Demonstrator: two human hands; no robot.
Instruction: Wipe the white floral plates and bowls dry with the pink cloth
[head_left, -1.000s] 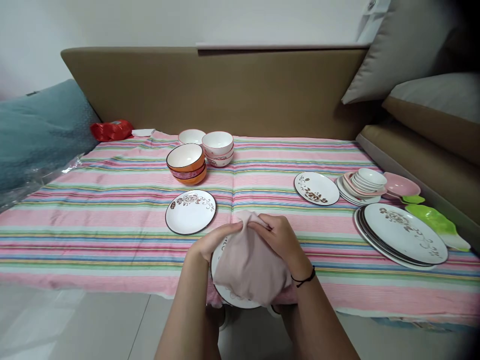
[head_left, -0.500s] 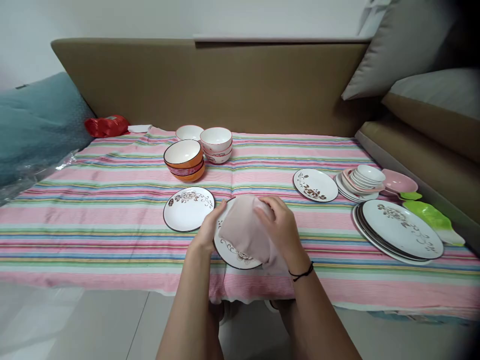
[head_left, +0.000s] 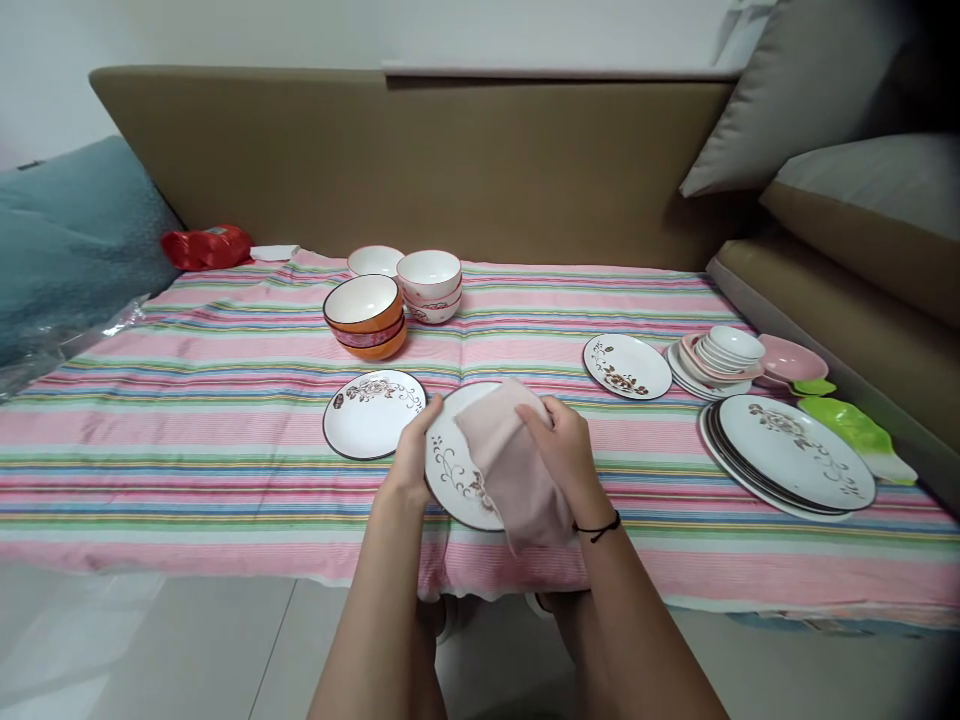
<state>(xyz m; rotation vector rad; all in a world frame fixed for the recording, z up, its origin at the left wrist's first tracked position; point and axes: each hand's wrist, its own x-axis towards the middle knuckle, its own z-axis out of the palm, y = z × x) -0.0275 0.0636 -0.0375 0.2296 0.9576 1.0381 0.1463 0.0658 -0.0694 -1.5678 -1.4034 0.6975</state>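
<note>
Hands on both sides work at one plate (head_left: 452,455) before us, over the near edge of the striped tablecloth (head_left: 262,430). We see the left hand (head_left: 409,460) gripping the plate's left rim, thumb along the edge and fingers out of sight below. The right hand (head_left: 564,448) is closed on a pale pink rag (head_left: 517,465), its thumb pressing the fabric at the plate's right side; we cannot quite tell whether those fingers also pinch the rim through it.

The plate's decorated face is turned up towards us. Its brown scrollwork runs from the left rim down to a flower near the closer edge, partly covered by the rag. With the right side hidden, we cannot settle its long axis. The rag lies lengthwise from the far rim towards us, slanting right, its lower end drooping past the plate.

Just left sits a smaller plate (head_left: 367,425), flower sprig along its far side. To the right, the stack of large plates (head_left: 799,450) has its long axis slanting from far left to near right. On the red bundle (head_left: 208,248), we make out a pale patch too small to read.
</note>
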